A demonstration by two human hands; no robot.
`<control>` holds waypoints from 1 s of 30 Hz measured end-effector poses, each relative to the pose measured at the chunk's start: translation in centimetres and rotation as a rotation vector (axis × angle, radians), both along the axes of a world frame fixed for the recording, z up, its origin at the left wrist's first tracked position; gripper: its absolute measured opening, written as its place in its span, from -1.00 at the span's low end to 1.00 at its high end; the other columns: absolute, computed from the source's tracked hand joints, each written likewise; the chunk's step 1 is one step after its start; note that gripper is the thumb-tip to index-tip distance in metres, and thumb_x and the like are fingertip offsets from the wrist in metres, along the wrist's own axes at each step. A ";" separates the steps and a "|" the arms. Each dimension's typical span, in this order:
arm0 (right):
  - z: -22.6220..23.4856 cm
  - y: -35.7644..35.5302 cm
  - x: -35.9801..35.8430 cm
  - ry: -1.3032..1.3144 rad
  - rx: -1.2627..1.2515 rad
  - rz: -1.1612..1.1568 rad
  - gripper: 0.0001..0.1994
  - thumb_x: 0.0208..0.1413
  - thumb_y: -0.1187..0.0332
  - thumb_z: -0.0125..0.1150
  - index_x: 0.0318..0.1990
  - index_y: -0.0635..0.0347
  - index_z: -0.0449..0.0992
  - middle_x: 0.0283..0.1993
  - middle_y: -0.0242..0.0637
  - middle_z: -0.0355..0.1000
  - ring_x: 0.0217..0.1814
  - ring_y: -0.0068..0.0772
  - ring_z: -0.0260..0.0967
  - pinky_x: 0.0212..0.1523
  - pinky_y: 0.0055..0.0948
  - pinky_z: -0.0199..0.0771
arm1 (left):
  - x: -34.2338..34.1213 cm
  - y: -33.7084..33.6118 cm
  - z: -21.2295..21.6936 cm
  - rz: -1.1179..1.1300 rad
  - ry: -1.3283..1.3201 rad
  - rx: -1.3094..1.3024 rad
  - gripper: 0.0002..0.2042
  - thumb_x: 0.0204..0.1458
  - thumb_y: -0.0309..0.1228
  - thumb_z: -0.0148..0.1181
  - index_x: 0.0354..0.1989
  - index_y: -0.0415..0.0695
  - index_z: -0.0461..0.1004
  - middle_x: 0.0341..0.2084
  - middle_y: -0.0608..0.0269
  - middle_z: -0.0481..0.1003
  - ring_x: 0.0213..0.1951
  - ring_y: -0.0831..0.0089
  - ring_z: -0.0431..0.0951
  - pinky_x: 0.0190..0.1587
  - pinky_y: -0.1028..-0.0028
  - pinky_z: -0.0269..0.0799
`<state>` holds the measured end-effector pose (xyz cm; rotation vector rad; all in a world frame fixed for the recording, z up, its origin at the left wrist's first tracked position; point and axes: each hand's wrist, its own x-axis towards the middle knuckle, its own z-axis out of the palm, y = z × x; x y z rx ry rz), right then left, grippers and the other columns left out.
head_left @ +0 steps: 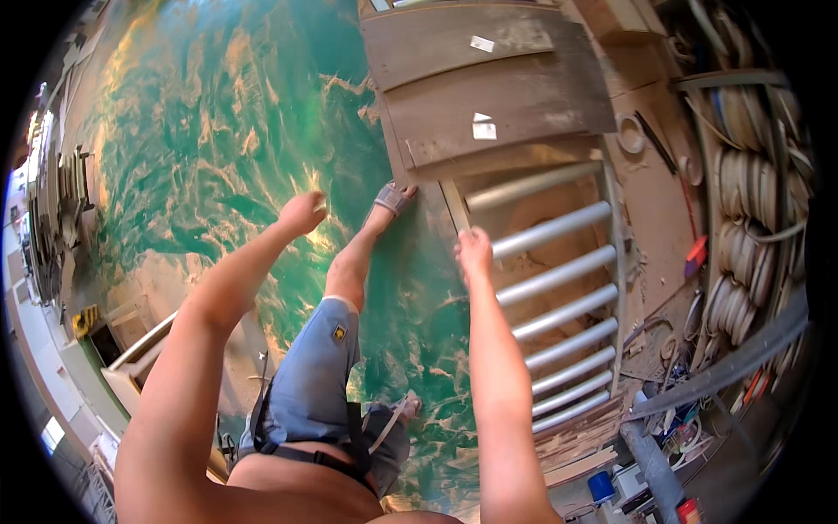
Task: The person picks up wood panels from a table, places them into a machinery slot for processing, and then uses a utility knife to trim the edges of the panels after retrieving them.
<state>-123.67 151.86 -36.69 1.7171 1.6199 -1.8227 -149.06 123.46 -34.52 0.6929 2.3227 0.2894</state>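
Note:
My right hand [474,253] is closed at the near end of a pale, narrow strip [455,206], which looks like the side rail of a roller conveyor [559,281]. Silver rollers lie just right of that hand, and my forearm hides some of their left ends. Out over the green floor, my left hand [303,213] hangs in the air with its fingers curled in, and I see nothing held in it. Beyond the rollers, brown boards [497,92] with small white labels lie stacked, some overlapping.
Dusty green floor [236,113] stretches left of the conveyor, with my sandalled foot [395,198] near the boards. At right stand ribbed hoses [742,188], a tape roll [630,134] and a red-handled tool [696,255]. A grey pipe [650,472] rises at lower right.

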 end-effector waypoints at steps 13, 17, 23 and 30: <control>-7.5 4.3 -18.9 -0.596 0.572 -0.426 -0.06 -0.33 0.05 0.42 0.15 0.46 0.08 0.09 0.12 0.19 0.14 0.11 0.16 0.17 -0.08 0.18 | -18.3 32.3 -8.3 -0.335 0.447 0.125 -0.08 -0.36 -0.05 0.39 0.27 0.14 0.05 0.14 -0.02 0.14 0.18 0.01 0.12 0.14 0.09 0.09; -3.3 2.5 -7.6 -0.306 0.513 -0.530 -0.06 -0.38 0.07 0.40 0.20 0.35 0.10 0.16 0.12 0.16 0.21 0.08 0.11 0.19 -0.13 0.15 | -15.5 30.1 -3.1 -0.339 0.351 -0.078 -0.10 -0.40 -0.02 0.35 0.26 0.18 0.10 0.04 -0.06 0.21 0.13 -0.03 0.17 0.12 0.10 0.14; 14.5 -3.1 10.6 0.293 0.067 -0.756 -0.49 -0.16 0.41 0.27 0.04 0.18 0.36 -0.26 -0.40 0.43 -0.23 -0.54 0.35 -0.19 -0.53 0.36 | -11.4 23.8 6.6 -0.119 0.070 0.136 -0.11 -0.36 0.04 0.31 0.23 -0.08 0.18 0.01 -0.23 0.30 0.07 -0.08 0.30 0.13 0.17 0.20; 31.1 -28.9 33.2 1.122 0.065 -1.499 -0.45 -0.03 0.30 0.11 0.15 0.30 0.22 0.06 -0.12 0.34 0.04 -0.17 0.35 0.09 -0.23 0.39 | 0.3 15.5 20.1 -0.453 0.117 0.025 -0.20 -0.24 0.02 0.28 0.22 -0.06 0.20 -0.03 -0.06 0.42 -0.08 0.13 0.48 -0.02 0.24 0.39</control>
